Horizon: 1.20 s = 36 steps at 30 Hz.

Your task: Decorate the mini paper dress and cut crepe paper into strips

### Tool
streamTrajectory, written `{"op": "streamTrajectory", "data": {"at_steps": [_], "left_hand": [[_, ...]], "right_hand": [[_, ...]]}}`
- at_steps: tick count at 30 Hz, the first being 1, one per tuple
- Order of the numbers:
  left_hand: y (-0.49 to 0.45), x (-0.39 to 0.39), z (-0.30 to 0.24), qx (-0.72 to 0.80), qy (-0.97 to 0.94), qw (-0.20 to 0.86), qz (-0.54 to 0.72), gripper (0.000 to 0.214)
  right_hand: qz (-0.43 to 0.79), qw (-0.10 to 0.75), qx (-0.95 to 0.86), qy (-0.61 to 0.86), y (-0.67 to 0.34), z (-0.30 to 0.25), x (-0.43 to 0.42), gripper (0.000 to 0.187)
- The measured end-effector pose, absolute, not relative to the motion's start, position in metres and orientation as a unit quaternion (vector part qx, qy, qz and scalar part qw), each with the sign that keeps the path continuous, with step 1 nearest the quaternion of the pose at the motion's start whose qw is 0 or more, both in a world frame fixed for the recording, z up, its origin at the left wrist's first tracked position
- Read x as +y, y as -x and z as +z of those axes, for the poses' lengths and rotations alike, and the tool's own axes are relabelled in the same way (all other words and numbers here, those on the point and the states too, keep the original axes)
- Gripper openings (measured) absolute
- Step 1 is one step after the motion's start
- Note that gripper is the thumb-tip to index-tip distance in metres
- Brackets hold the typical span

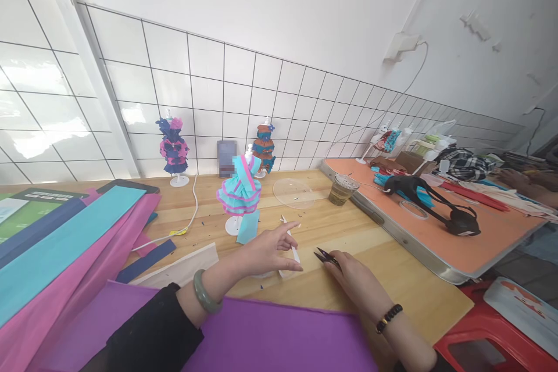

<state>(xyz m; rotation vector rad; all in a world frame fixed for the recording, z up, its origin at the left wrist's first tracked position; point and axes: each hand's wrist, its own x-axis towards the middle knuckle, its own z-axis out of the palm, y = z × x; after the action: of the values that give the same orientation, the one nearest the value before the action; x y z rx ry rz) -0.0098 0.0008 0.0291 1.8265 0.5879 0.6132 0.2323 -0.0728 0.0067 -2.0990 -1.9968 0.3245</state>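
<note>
My left hand (274, 247) is raised over the middle of the wooden table, thumb and forefinger spread apart with nothing seen between them. Just beyond and beneath it is a narrow white strip (296, 254), partly hidden by the fingers. My right hand (349, 274) rests on the table, closed around black thread snips (322, 256) whose blades point left and stand apart. Behind my left hand, a small dress form wears a turquoise ruffled dress with pink trim (242, 183). A turquoise piece (248, 228) lies at its base. Purple sheet material (279, 334) spreads along the near edge.
Two more dressed forms, one navy and pink (173, 148), one brown and teal (264, 148), stand by the wall. Coloured sheets (74, 232) are stacked at left. A plastic cup (343, 190) stands near the orange table (392, 226), which bears a black strapped device (436, 203).
</note>
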Motion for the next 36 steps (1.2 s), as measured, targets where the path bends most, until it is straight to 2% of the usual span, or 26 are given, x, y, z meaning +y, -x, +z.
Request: {"op": "streamTrajectory", "data": {"at_steps": [3,6,11,15,21,27,33,36], "left_hand": [[0.01,0.002,0.027,0.253,-0.767,0.529,0.258,0.089],[0.01,0.003,0.023,0.252,-0.764,0.534,0.261,0.085],[0.009,0.006,0.019,0.241,-0.762,0.537,0.268,0.075],[0.007,0.006,0.018,0.241,-0.748,0.551,0.281,0.071],[0.004,0.003,0.017,0.212,-0.7,0.607,0.31,0.068],[0.01,0.001,0.04,0.221,-0.64,0.647,0.351,0.059],[0.014,-0.002,0.053,0.279,-0.733,0.527,0.328,0.058],[0.014,-0.002,0.051,0.307,-0.75,0.484,0.33,0.059]], "right_hand": [[0.058,0.123,-0.696,0.705,-0.228,0.011,-0.073,0.032],[0.061,0.186,-0.708,0.679,-0.218,0.022,-0.075,0.03],[0.373,0.292,-0.671,0.57,-0.184,0.039,-0.081,0.035],[0.479,0.325,-0.626,0.523,-0.163,0.031,-0.08,0.034],[0.482,0.336,-0.589,0.555,-0.154,0.02,-0.078,0.035],[0.477,0.311,-0.614,0.547,-0.15,0.021,-0.084,0.035],[0.431,0.315,-0.645,0.548,-0.154,0.026,-0.081,0.034],[0.455,0.316,-0.63,0.544,-0.162,0.025,-0.081,0.029]]}}
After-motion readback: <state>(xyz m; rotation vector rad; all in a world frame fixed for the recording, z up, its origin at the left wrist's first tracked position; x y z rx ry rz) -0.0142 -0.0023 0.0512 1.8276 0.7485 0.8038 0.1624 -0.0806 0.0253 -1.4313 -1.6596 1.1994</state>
